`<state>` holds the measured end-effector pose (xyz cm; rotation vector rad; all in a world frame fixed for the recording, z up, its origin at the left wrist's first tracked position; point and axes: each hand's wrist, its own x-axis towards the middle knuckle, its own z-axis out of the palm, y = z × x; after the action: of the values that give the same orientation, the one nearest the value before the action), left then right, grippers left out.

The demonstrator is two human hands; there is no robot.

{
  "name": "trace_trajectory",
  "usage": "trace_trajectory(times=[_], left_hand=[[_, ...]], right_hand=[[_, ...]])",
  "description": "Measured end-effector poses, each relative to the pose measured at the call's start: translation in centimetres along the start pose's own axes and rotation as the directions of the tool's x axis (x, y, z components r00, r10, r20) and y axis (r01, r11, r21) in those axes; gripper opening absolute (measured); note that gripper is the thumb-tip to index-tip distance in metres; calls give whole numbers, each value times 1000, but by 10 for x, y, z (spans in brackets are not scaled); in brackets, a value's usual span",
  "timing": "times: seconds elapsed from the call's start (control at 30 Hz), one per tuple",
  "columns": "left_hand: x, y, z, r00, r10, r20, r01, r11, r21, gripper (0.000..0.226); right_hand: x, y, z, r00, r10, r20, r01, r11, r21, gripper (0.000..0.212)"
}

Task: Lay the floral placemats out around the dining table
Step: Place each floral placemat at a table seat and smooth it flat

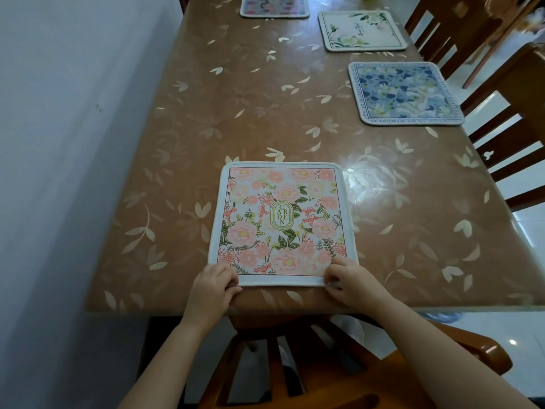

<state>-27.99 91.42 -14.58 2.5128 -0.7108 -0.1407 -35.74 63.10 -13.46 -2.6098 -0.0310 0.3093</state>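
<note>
Pinching the near corners of the pink placemat (282,224), left hand (213,286) and right hand (348,280), fingers closed on its edge. Flat at the tabletop's (236,107) near edge; three other placemats far right.

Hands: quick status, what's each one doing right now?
Left hand: pinching the near left corner of the pink placemat.
Right hand: pinching its near right corner.

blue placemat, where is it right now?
Head view, right side of the table: the blue placemat lies flat near the right edge, between the white placemat beyond it and the pink placemat.
</note>
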Motion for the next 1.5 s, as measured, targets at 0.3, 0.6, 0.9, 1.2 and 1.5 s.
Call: trace_trajectory(times=[0.3, 0.6, 0.9, 1.2, 1.5], left_hand=[[-5, 1, 5, 998, -64, -1, 64, 997, -36, 22], [-6, -1, 7, 997, -78, 4, 79, 996, -41, 22], [-7, -1, 8, 997, -71, -10, 71, 996, -63, 23], [-3, 2, 16, 992, -119, -51, 118, 993, -29, 30], [15, 2, 33, 966, -53, 251, -12, 968, 249, 77]], right_hand=[[-1, -1, -5, 999, -35, 18, 36, 998, -45, 5], [1, -2, -7, 999, 1, 38, 0, 1000, -26, 5], [2, -1, -2, 999, 41, 31, -41, 999, 17, 3], [2, 6, 3, 998, 3, -69, 1, 998, 62, 11], [7, 21, 16, 994, 112, 15, -108, 980, -166, 83]])
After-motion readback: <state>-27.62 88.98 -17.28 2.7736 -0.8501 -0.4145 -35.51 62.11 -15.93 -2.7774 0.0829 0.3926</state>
